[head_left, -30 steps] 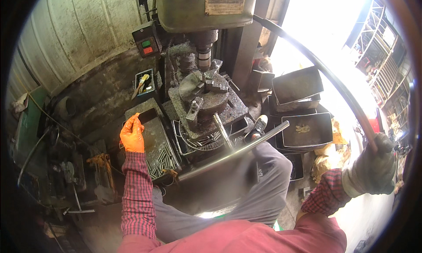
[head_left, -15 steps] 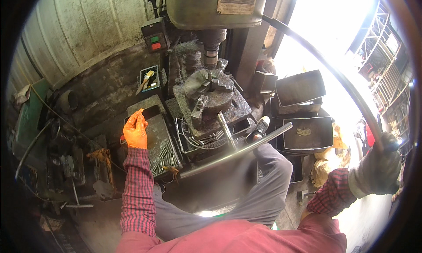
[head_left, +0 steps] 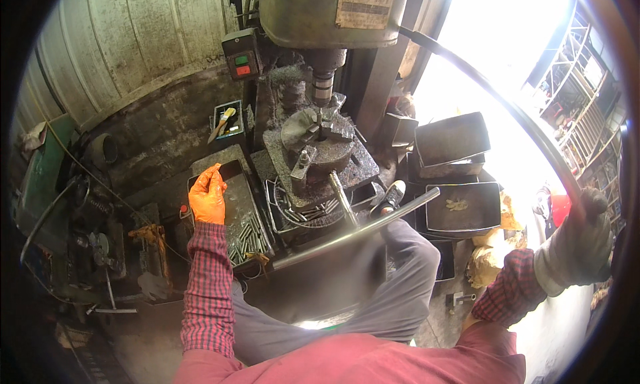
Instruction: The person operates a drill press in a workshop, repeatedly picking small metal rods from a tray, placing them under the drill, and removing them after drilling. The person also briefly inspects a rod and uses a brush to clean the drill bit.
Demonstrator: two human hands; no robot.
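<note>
My left hand [head_left: 208, 196], in an orange glove, hovers over the near-left metal tray [head_left: 233, 194]. Its fingertips are pinched together; what they hold, if anything, is too small to make out. Several short metal pins [head_left: 248, 241] lie at the tray's near end. Far to the right, my right hand [head_left: 579, 247], in a grey work glove, is wrapped round the end of a long curved lever [head_left: 520, 111] of the drill press [head_left: 333, 17]. Below its spindle [head_left: 323, 84] sits a round chuck-like fixture [head_left: 317, 134] with jaws, on a table covered in shavings.
A long metal bar [head_left: 360, 229] crosses in front of my knees. More pins [head_left: 319, 209] lie in a basin under the press. Dark bins [head_left: 453, 141] stand at the right. A switch box [head_left: 241, 59] and a brush [head_left: 223, 123] in a small tray are at the back left.
The view has shifted slightly. My right hand, still round the lever, has moved a little up and outward. My left hand stays pinched over the tray.
</note>
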